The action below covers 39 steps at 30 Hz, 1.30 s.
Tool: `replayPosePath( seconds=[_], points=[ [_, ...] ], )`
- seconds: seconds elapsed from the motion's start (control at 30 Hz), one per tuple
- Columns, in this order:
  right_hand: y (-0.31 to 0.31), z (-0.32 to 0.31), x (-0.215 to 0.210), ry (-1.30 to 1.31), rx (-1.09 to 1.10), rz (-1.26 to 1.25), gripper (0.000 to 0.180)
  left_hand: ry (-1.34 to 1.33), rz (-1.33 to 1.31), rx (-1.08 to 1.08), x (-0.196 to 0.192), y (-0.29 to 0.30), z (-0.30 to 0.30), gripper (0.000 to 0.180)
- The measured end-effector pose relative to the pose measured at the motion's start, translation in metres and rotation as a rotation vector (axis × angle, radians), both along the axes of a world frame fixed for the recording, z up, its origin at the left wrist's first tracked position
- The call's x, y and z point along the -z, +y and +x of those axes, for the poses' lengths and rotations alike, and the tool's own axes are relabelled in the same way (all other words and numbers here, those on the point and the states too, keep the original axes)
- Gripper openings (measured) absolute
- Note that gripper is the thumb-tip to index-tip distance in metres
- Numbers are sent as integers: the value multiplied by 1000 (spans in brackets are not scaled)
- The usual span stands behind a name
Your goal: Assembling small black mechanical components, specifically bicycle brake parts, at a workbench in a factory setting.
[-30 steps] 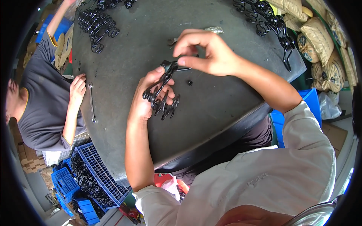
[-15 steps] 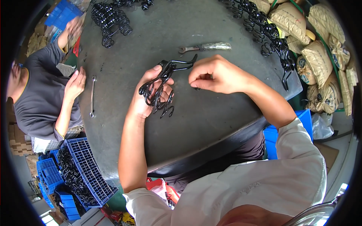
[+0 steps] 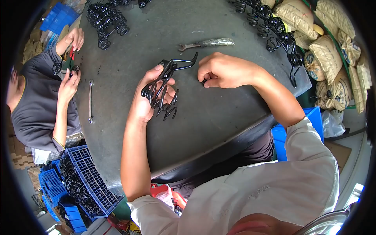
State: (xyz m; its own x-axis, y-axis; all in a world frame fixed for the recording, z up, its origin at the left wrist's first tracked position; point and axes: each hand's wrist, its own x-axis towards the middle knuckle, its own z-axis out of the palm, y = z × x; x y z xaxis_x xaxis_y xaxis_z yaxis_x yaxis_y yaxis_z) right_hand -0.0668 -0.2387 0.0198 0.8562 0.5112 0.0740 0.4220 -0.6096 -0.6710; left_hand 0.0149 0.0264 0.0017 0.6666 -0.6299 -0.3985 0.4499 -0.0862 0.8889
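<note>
A black coil spring part with bent prongs (image 3: 159, 92) rests in my left hand (image 3: 141, 98), the thumb on its top and the fingers curled behind its coils. Its prongs reach right, toward my right hand (image 3: 225, 70). That hand is closed in a pinch over the dark table, just beyond the prong tips. A small black piece (image 3: 204, 81) shows at its fingertips; its kind I cannot make out. Beyond my hands lies an open-end wrench (image 3: 205, 44) with a wrapped handle.
Black spring parts lie in a cluster (image 3: 103, 21) at the far left and a row (image 3: 270, 27) at the far right. A second wrench (image 3: 91, 102) lies near a co-worker (image 3: 43, 94) holding a black coiled part. A blue crate (image 3: 92, 176) stands lower left; sacks (image 3: 329, 55) are stacked right.
My view has shifted slightly, while both hands keep their holds. The co-worker's hands have come closer together and now hold a black coiled part.
</note>
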Motion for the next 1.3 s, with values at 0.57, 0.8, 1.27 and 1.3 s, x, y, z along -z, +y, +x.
replayPosePath(
  seconds=[0.57,0.8,1.27,1.3],
  points=[
    [12,1,-1,-57,108,541,19,-88,121,168,-11,-16,-23,62],
    [14,1,-3,-78,120,490,21,-58,106,163,-10,-14,-24,66],
    [16,-1,-12,-135,141,419,18,-46,103,175,-12,-15,-23,58],
    [17,-2,-12,-116,172,411,17,-51,108,181,-12,-15,-23,58]
  ],
)
